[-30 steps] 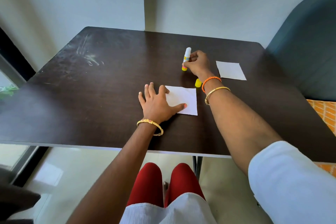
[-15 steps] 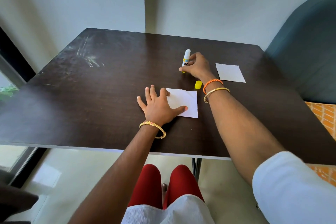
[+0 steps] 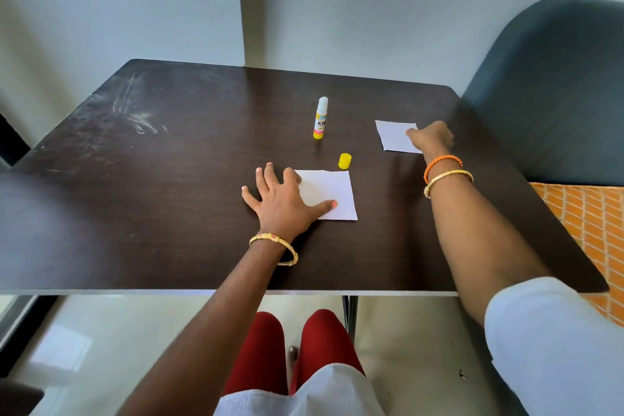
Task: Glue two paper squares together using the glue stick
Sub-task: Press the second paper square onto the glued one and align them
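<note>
Bench [image 3: 169, 213]: dark.
Left hand [image 3: 282, 203]: flat, splayed, pinning near square [image 3: 329, 192].
Right hand [image 3: 430, 137]: fingers curled on far square [image 3: 393, 135]; grasp unclear.
Glue stick [image 3: 320, 118]: upright, uncapped, mid-bench; cap [image 3: 344, 160] beside near square.
Advice: pinch far square by edge, carry flat, align corners over near square, press.

A dark brown desk [image 3: 169, 196] stood against a pale wall [image 3: 337, 3], its far left corner marked with whitish scuffs [image 3: 135, 111]. A dark teal chair back [image 3: 557, 94] rose at the right, above an orange patterned seat [image 3: 594, 213]. Beneath the desk lay a pale glossy floor [image 3: 118, 331] and a dark desk leg [image 3: 349, 311].
</note>
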